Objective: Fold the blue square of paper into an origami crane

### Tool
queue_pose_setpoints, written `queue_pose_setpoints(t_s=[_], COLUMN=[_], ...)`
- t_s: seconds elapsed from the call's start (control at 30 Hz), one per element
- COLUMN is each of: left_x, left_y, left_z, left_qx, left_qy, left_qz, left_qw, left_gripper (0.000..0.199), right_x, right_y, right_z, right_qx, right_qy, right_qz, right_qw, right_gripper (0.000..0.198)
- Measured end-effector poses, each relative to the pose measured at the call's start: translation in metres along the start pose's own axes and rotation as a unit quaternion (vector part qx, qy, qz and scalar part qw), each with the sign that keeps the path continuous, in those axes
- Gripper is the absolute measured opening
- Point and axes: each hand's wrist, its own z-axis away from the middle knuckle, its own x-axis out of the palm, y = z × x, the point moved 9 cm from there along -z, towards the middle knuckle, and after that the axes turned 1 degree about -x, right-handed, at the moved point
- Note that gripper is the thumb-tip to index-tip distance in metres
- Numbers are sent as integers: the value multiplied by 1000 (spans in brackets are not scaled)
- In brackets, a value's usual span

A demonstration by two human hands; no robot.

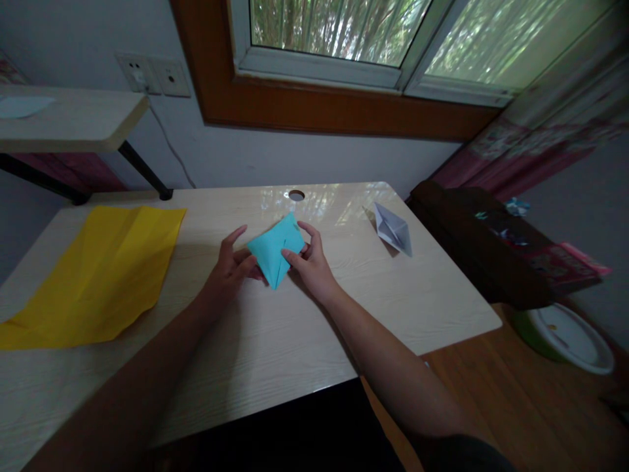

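Note:
A folded turquoise paper [270, 249] is held just above the desk, with one pointed corner toward me and a crease or slit down its front. My right hand [312, 262] pinches its right side, the thumb pressed on the front face and other fingers behind. At the left edge, my left hand [233, 265] supports the paper with some fingers partly hidden behind it; its index finger sticks up away from the sheet. Over to the right on the desk lies a folded white paper boat [392, 226].
A creased yellow sheet [105, 275] covers the left part of the pale desk [295, 354]. Near the back edge is a round cable hole [297, 195]. A raised shelf [73, 118] stands at the left. Beyond the desk's right side are a dark brown cabinet [472, 242] and a lidded bin [570, 337].

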Motion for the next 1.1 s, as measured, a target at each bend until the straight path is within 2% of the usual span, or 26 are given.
queue_pose_setpoints(t_s=[0.1,0.2,0.33,0.47,0.67,0.8,0.93,1.1], left_x=[-13,-17,-12,-9,-8,-7,-8,-5], left_y=[1,2,2,2,9,13,11,6], left_z=[-1,-2,-3,-3,-2,-2,-2,-1], left_qx=[-1,3,25,40,87,97,85,58], left_qy=[55,65,32,-8,-74,-106,-123,-146], left_qz=[25,28,-1,-65,-135,-175,-160,-101], left_qw=[998,997,999,997,984,974,976,982], left_gripper=[62,59,56,41,26,24,27,33], right_x=[0,0,1,4,8,14,19,22], right_y=[1,1,1,1,3,2,-1,-3], right_z=[-1,-1,0,1,3,6,8,11], right_qx=[-3,0,0,-13,-17,-12,-12,-28], right_qy=[-4,-6,-12,-30,-61,-92,-122,-142], right_qz=[3,8,-3,3,15,11,16,77], right_qw=[1000,1000,1000,999,998,996,992,986], right_gripper=[76,76,77,74,72,71,68,67])
